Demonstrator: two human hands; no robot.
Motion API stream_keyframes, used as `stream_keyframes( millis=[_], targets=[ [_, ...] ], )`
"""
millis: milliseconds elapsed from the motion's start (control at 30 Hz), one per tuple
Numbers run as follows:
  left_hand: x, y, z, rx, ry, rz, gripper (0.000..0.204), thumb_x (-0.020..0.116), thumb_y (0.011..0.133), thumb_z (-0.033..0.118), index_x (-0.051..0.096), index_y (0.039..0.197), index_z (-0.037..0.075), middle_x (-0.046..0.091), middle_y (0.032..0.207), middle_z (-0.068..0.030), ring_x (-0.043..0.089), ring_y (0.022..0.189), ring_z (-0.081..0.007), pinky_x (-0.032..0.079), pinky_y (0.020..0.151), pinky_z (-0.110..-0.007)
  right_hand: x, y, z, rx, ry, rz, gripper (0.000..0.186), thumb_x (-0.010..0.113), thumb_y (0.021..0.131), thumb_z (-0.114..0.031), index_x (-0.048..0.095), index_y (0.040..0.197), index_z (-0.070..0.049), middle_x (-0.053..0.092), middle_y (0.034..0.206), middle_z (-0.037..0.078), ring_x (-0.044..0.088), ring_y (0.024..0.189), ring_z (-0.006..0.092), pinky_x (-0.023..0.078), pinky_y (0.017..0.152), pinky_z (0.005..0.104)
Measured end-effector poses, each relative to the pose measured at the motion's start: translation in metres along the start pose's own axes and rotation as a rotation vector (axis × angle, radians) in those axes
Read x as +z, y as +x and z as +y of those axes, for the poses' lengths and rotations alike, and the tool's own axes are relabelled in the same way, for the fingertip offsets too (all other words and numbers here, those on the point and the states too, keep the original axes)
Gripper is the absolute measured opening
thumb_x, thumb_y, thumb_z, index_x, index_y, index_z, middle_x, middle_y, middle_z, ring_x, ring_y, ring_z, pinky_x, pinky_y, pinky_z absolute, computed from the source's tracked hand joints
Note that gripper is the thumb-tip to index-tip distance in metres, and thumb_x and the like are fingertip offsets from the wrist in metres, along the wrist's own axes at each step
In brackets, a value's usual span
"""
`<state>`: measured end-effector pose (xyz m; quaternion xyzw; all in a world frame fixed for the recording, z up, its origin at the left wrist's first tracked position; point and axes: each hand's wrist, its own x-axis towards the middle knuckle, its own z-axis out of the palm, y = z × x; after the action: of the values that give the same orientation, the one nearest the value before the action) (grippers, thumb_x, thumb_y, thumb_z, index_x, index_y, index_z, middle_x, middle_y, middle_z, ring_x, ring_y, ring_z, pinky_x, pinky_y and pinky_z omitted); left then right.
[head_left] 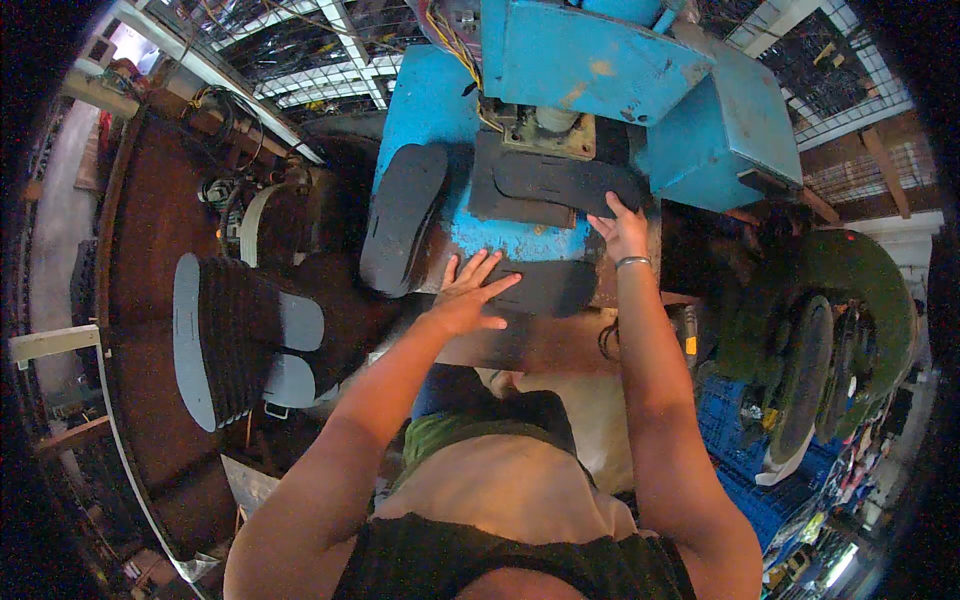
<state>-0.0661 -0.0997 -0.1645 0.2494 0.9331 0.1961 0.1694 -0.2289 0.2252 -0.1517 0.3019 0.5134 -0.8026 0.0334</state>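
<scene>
Black rubber sheet (540, 285) lies flat under my left hand (465, 295), on the worn blue bed of the press (600, 60); my fingers (480, 268) are spread wide and rest open on its near edge, pinching nothing. My right hand (625, 230) reaches further in, fingertips pressed down on a second dark sheet (560, 180) that sits just beyond, beneath the blue head of the machine; those fingers look loosely splayed, though the shadow there keeps me from telling whether they grip the edge or only touch it. A metal bangle (632, 262) rings that wrist. Just left of my left fingers a black sole-shaped cut-out (402, 215) leans against the side of the machine bed. Further left, well apart from both hands, a tall stack of soles (235, 340) with pale grey faces lies on the brown rusty desk (140, 260). To the right of my right arm stands a green flywheel (840, 320), with a blue crate (755, 470) near it.
</scene>
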Motion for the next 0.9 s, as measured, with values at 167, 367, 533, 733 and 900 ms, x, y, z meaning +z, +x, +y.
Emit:
stream_keyframes(
  millis=[167, 367, 533, 733, 900],
  targets=[
    [-0.008, -0.002, 0.007, 0.028, -0.03, 0.109, 0.088, 0.09, 0.08, 0.04, 0.05, 0.158, 0.041, 0.036, 0.168, -0.0119, 0.029, 0.158, -0.0377, 0.019, 0.125, -0.069, 0.001, -0.005, -0.004, 0.035, 0.018, -0.005, 0.048, 0.081, 0.095, -0.012, 0.055, 0.134, -0.006, 0.07, 0.127, 0.014, 0.074, 0.102, 0.0399, 0.068, 0.075, 0.0448],
    [-0.052, -0.073, 0.034, -0.099, -0.239, 0.571, 0.081, 0.096, 0.072, 0.032, 0.063, 0.146, 0.027, 0.048, 0.15, -0.0193, 0.05, 0.135, -0.0415, 0.039, 0.118, -0.055, 0.002, 0.0, -0.001, 0.014, 0.011, -0.031, 0.049, 0.085, 0.092, -0.015, 0.058, 0.133, -0.006, 0.07, 0.125, 0.013, 0.073, 0.099, 0.0422, 0.069, 0.075, 0.0456],
    [-0.097, -0.101, 0.006, -0.476, -0.202, 1.036, 0.077, 0.096, 0.072, 0.033, 0.065, 0.14, 0.018, 0.052, 0.139, -0.0245, 0.052, 0.128, -0.0456, 0.047, 0.11, -0.053, -0.008, 0.012, 0.009, 0.027, -0.017, 0.052, 0.047, 0.086, 0.092, -0.018, 0.063, 0.132, -0.009, 0.068, 0.129, 0.014, 0.073, 0.101, 0.04, 0.069, 0.074, 0.0426],
    [-0.11, -0.069, -0.024, -0.724, 0.097, 0.598, 0.085, 0.086, 0.081, 0.055, 0.057, 0.15, 0.016, 0.051, 0.148, -0.0278, 0.044, 0.141, -0.0506, 0.041, 0.114, -0.062, -0.022, 0.021, 0.006, 0.109, -0.018, -0.099, 0.067, 0.079, 0.098, -0.027, 0.053, 0.154, -0.003, 0.049, 0.155, 0.025, 0.058, 0.134, 0.0448, 0.061, 0.103, 0.0439],
    [-0.161, -0.146, 0.0, -0.445, -0.105, 0.958, 0.078, 0.088, 0.083, 0.043, 0.057, 0.151, 0.017, 0.046, 0.157, -0.0267, 0.043, 0.147, -0.0493, 0.038, 0.122, -0.057, -0.029, 0.033, 0.002, 0.226, -0.071, -0.163, 0.063, 0.074, 0.102, -0.033, 0.051, 0.158, -0.013, 0.05, 0.151, 0.02, 0.062, 0.132, 0.0351, 0.062, 0.102, 0.0414]
  ],
)
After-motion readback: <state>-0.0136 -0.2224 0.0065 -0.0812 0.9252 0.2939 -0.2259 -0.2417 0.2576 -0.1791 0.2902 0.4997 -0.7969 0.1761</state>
